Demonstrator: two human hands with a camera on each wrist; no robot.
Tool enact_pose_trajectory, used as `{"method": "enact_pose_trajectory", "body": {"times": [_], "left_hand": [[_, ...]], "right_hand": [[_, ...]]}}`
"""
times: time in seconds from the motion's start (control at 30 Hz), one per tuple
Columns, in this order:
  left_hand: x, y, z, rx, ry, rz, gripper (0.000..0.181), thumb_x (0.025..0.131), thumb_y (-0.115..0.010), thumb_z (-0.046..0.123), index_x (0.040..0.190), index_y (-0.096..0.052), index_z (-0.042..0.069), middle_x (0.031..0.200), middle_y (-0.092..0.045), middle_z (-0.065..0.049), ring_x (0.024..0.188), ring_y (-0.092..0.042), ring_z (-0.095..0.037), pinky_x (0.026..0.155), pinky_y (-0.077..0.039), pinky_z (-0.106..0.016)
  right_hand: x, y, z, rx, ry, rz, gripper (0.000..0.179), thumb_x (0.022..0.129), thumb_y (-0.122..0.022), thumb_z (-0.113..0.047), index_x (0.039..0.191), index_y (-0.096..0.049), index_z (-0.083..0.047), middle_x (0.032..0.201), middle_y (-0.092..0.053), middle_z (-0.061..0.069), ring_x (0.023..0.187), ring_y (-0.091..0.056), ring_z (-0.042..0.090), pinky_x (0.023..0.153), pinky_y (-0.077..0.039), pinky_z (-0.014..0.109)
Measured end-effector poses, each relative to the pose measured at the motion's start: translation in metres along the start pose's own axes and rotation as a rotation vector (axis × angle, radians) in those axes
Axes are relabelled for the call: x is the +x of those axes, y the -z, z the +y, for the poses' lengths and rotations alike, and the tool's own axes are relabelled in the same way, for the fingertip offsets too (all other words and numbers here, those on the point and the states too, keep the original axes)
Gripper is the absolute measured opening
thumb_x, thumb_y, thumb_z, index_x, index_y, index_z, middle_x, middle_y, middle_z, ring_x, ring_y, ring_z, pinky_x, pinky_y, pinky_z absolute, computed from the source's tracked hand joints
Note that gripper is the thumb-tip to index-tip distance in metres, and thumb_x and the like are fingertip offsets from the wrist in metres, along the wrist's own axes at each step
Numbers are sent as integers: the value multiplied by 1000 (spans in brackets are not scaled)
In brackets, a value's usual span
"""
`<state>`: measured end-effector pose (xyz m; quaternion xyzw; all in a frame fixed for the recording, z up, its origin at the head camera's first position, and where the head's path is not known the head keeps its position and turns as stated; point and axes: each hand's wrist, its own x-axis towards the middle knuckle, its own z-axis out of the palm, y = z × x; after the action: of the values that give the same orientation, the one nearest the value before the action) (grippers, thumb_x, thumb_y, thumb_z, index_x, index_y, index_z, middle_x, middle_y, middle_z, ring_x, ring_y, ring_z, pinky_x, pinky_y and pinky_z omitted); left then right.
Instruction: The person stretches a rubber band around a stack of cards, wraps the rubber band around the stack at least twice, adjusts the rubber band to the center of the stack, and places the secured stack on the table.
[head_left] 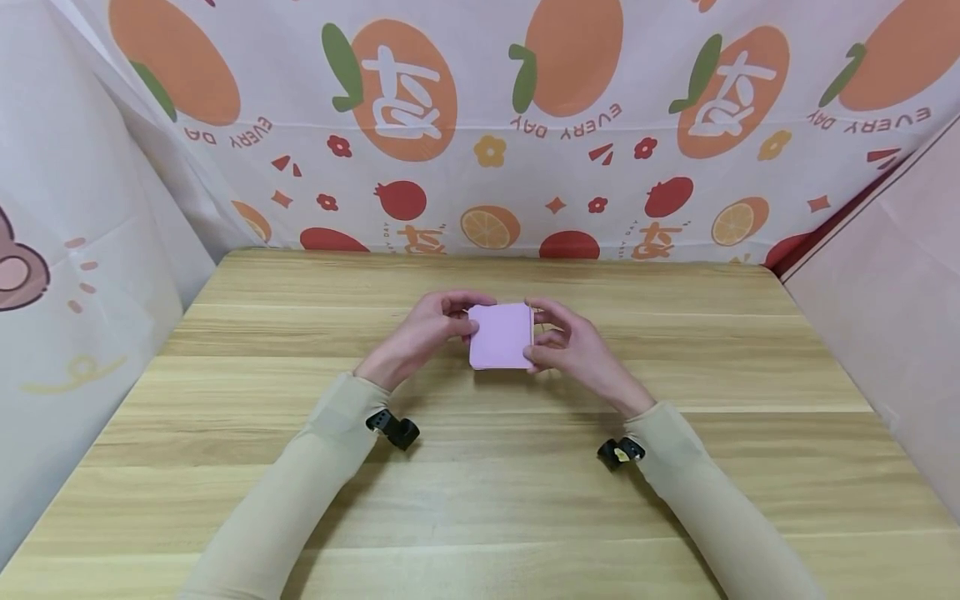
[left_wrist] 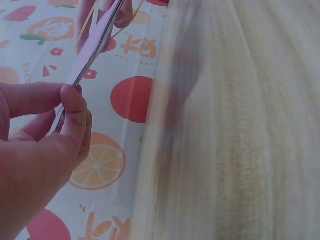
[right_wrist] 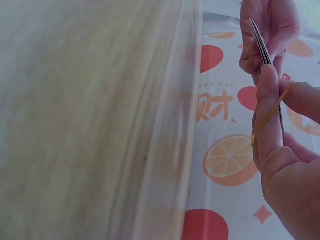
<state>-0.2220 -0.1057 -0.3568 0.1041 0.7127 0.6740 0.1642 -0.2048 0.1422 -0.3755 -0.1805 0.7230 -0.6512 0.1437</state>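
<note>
A thin stack of square lilac paper sheets (head_left: 501,337) is held up over the table, its lilac face toward the head camera. My left hand (head_left: 435,327) pinches its left edge between thumb and fingers. At the opposite edge, my right hand (head_left: 573,342) grips the stack, thumb on the near corner and fingers behind. A thin yellow rubber band (right_wrist: 270,115) loops over the right hand's fingers and crosses in front of the stack's edge in the right wrist view. From the left wrist, the stack (left_wrist: 90,50) shows edge-on as several thin layers.
The wood-grain table (head_left: 480,500) stretches beneath both arms. A fruit-print cloth (head_left: 487,175) hangs behind its far edge, and pale cloth panels stand at the left (head_left: 82,208) and right (head_left: 885,275). Black straps with small cameras (head_left: 397,429) sit on both wrists.
</note>
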Motion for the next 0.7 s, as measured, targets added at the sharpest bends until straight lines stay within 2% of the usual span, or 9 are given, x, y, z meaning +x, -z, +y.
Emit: {"method": "enact_pose_trajectory", "body": {"times": [0.23,0.33,0.47,0.57,0.7], "left_hand": [[-1,0,-1,8,2,-35,39,90,-55,-7,127,-62,4,117,-60,-12,94,-51,-24,89,-46,-51],[-2,-2,0,-9,-1,-26,42,90,-55,-7,130,-60,5,114,-58,-12,95,-51,-23,90,-45,-50],[-4,-5,-2,-24,-13,-5,45,89,-58,-8,133,-56,0,108,-58,-12,94,-54,-20,90,-47,-45],[-7,-7,-5,-4,-12,7,37,91,-61,-3,127,-58,-6,102,-62,-11,89,-57,-18,85,-49,-39],[-11,-6,-11,29,-23,20,24,93,-65,5,113,-62,-8,90,-64,-8,77,-57,-20,75,-50,-35]], "right_hand": [[1,2,2,9,-16,-6,58,88,-69,3,140,-48,-13,117,-59,19,95,-65,31,72,-57,50],[1,2,1,24,-21,-3,56,88,-69,4,137,-47,-13,110,-59,20,91,-65,31,72,-57,53],[0,2,1,53,-25,-11,56,87,-68,6,134,-43,-11,105,-57,21,86,-65,30,71,-56,56],[0,2,0,74,-23,-16,56,87,-66,7,134,-41,-11,103,-56,21,83,-64,30,70,-56,57],[-1,2,-2,89,-21,-16,57,87,-65,8,134,-40,-11,101,-55,21,82,-63,29,70,-55,58]]}}
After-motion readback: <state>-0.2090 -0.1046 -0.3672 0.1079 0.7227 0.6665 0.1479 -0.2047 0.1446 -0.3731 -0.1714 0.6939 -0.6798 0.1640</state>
